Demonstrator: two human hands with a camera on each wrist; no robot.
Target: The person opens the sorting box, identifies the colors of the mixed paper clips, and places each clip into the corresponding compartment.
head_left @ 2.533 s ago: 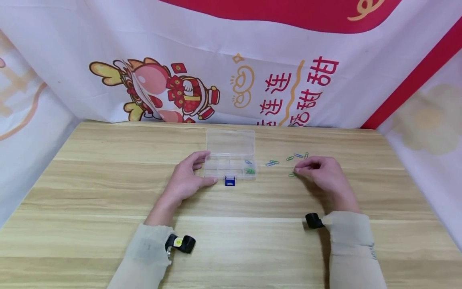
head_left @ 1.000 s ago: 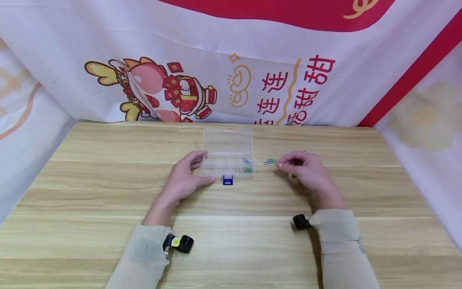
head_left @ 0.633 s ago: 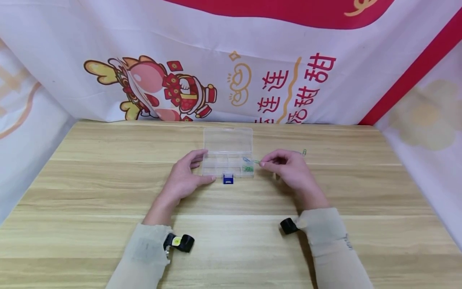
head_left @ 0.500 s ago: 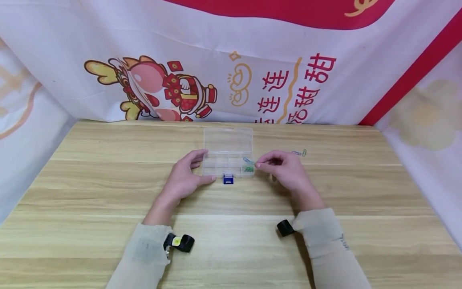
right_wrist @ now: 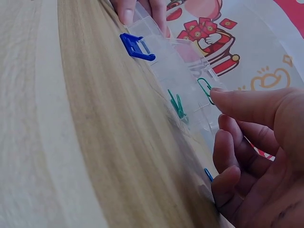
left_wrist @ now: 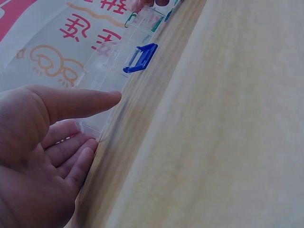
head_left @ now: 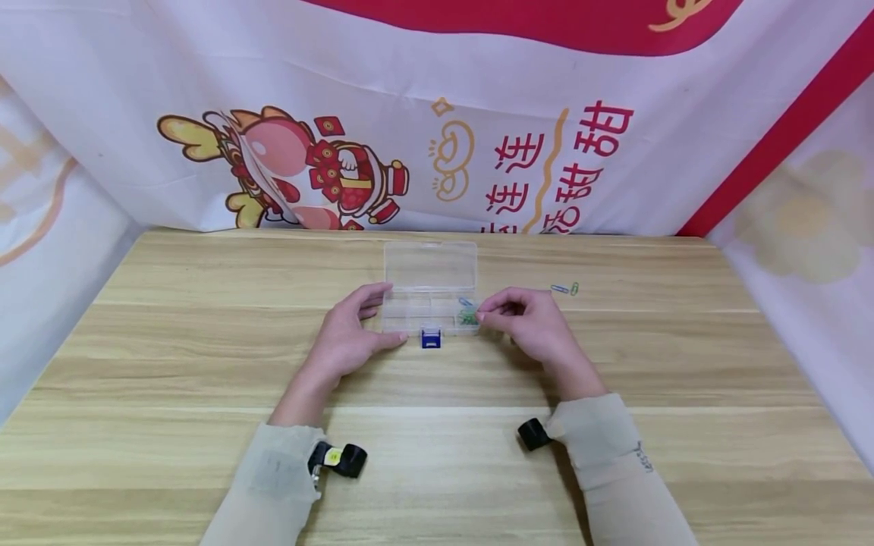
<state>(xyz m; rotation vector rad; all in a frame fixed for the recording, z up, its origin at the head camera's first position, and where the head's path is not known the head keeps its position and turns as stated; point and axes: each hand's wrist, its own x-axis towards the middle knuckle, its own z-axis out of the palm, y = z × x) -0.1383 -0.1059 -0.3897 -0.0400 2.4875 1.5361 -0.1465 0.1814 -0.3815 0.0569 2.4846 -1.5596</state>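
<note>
A clear compartment box [head_left: 410, 324] with its lid raised stands at mid-table, a blue latch [head_left: 431, 339] on its front. My left hand [head_left: 344, 341] holds the box's left end, thumb along the front edge and fingers at the far side. Over the right end, my right hand [head_left: 536, 322] pinches a green paper clip [right_wrist: 202, 86] between thumb and index finger. Below that clip, green paper clips [right_wrist: 178, 108] lie in the front right compartment. A blue paper clip [head_left: 466, 302] shows in the compartment behind.
On the wooden table [head_left: 437, 470], a blue clip [head_left: 560, 289] and a green clip [head_left: 575, 289] lie right of the box, beyond my right hand. A printed white cloth [head_left: 382, 61] hangs along the table's back edge.
My right hand has moved left from the loose clips to the box's right end, carrying a green paper clip. Fewer clips lie on the table. My left hand stays at the box.
</note>
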